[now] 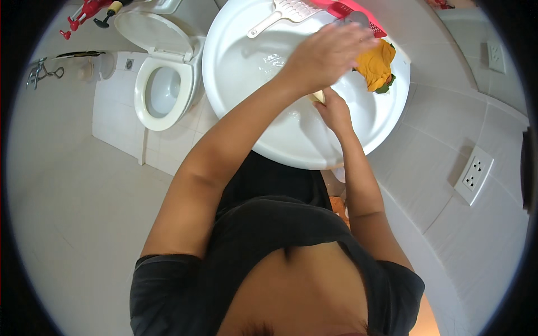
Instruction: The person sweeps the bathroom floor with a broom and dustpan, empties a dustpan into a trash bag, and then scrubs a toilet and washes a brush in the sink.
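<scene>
My left hand (328, 56) reaches across the white washbasin (210, 61), its fingers stretched out flat and slightly smeared by motion. Just past those fingers shows a grey rounded piece (357, 21), perhaps the tap, partly covered by the hand. Below it, inside the bowl, my right hand (335, 112) is closed on a small cream-coloured object (318, 97); most of that object is hidden, so its kind is unclear. Water glints in the bowl beside the left wrist.
A white slotted scoop (283, 14) and a red-pink perforated scoop (378, 28) lie along the basin's back rim. Yellow cloth (376, 64), with something green under it, rests at the right rim. A toilet (145, 95) stands left; a wall socket (474, 175) is right.
</scene>
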Tool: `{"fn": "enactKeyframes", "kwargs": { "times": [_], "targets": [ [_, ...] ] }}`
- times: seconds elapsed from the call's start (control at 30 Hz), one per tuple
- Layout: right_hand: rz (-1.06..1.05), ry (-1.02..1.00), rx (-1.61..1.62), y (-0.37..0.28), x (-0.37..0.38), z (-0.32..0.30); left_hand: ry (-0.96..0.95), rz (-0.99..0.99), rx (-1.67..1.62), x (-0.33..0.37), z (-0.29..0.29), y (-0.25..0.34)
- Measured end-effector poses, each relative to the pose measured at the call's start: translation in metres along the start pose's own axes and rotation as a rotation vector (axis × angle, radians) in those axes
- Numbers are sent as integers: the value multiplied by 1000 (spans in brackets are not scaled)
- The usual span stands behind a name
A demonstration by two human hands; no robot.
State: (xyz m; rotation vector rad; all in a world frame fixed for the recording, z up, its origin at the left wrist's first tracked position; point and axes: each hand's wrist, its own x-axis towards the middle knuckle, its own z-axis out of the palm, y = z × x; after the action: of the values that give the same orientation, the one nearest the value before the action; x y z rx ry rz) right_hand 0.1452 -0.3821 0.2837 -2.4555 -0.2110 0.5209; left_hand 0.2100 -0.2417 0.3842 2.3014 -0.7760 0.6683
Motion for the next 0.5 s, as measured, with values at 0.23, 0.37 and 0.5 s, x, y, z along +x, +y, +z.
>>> {"fn": "enactKeyframes", "kwargs": {
  "times": [0.23,0.37,0.5],
  "targets": [
    [-75,-44,-69,-18,-8,-28,-164,152,132,0,27,-21],
    [-127,-336,-95,10,-24,-32,-290,195,274,-15,21,-21],
    [-183,-532,-77,30,-39,-7,-238,103,160,-21,10,-14]
  ]
}}
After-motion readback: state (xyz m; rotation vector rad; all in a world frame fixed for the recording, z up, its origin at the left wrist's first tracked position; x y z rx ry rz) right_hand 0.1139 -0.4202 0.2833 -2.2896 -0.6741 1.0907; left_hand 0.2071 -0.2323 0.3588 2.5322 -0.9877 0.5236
